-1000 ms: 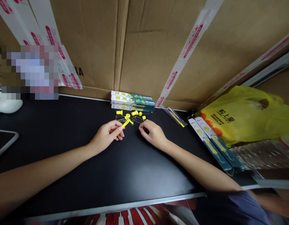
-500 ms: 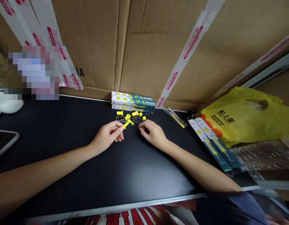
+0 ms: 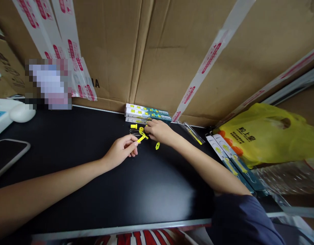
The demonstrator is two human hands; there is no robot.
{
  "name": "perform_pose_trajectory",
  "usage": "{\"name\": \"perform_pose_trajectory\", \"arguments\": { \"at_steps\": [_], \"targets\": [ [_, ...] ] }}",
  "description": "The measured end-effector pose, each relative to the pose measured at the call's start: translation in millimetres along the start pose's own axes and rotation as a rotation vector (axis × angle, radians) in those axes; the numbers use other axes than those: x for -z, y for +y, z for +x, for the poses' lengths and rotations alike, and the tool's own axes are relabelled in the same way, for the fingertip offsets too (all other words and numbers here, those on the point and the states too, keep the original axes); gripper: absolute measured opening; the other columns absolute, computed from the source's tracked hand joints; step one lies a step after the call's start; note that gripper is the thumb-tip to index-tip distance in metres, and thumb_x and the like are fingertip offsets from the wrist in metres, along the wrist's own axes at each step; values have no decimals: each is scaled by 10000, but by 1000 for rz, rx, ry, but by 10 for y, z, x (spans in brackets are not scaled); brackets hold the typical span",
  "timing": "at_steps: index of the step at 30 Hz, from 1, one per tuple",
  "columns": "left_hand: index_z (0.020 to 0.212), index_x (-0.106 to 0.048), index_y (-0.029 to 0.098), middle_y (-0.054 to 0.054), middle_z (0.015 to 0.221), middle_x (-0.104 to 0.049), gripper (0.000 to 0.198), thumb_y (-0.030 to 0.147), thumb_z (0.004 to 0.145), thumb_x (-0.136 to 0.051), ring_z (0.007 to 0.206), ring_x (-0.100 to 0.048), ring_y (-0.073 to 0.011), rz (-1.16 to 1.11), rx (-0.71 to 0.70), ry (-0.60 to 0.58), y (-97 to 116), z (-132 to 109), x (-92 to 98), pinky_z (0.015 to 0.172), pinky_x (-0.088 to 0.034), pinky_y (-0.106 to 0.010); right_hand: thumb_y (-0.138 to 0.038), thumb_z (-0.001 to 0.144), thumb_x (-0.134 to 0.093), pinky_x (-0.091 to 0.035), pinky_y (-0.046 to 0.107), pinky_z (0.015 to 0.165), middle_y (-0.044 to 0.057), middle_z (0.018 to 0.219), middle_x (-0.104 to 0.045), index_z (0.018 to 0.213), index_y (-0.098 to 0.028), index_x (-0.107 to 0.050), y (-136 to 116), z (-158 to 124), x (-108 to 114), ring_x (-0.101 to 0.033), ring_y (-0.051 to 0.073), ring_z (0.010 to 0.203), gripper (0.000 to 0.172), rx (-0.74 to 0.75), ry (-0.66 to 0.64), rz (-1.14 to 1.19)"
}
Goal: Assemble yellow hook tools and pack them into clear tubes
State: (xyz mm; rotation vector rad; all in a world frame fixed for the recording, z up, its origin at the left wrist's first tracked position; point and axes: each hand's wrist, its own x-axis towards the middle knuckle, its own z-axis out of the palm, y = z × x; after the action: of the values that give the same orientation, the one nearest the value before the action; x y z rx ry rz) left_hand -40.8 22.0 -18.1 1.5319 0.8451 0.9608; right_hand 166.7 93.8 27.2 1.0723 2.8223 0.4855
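Observation:
My left hand (image 3: 123,147) pinches a flat yellow plastic strip (image 3: 141,139) between thumb and fingers, its far end beside the small parts. My right hand (image 3: 158,131) is over the parts, fingers curled down among them; what they grip is hidden. A yellow cylinder cap (image 3: 134,126) lies to the left, with thin metal hooks (image 3: 134,132) just below it. Near the right hand's fingertips is a yellow ring-shaped piece (image 3: 141,129). A small flat yellow piece (image 3: 157,146) rests on the black table below my right hand.
Printed boxes (image 3: 136,111) are stacked against the cardboard behind the parts. A clear packet (image 3: 191,132) lies right of them. Further right are two more boxes (image 3: 232,160) and a yellow plastic bag (image 3: 269,136). A phone (image 3: 10,154) and a white device (image 3: 9,114) are at left.
My right hand has moved forward and slightly left, onto the parts near the boxes. A small flat yellow piece now shows below it. My left hand still holds the strip. The view has shifted slightly.

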Motion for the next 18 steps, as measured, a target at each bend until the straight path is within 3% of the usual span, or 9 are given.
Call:
{"name": "perform_pose_trajectory", "arguments": {
  "at_steps": [9,18],
  "targets": [
    [887,-538,178,26,636,-604,206,382,893,-515,554,-581,-102,15,-16,-10,-6,1,-9,522,-478,-209,-77,802,-613,-332,308,650,100,828,-695,844,-146,-661,-74,66,105,-589,221,832,94,116,-84,-100],
    [904,-543,182,29,639,-611,213,393,886,-524,554,-591,-104,21,-13,0,-18,1,3,515,-478,-206,-51,782,-598,-340,325,638,123,837,-721,806,-130,-679,-47,20,138,-623,235,826,116,80,-149,-129]
  ]
}}
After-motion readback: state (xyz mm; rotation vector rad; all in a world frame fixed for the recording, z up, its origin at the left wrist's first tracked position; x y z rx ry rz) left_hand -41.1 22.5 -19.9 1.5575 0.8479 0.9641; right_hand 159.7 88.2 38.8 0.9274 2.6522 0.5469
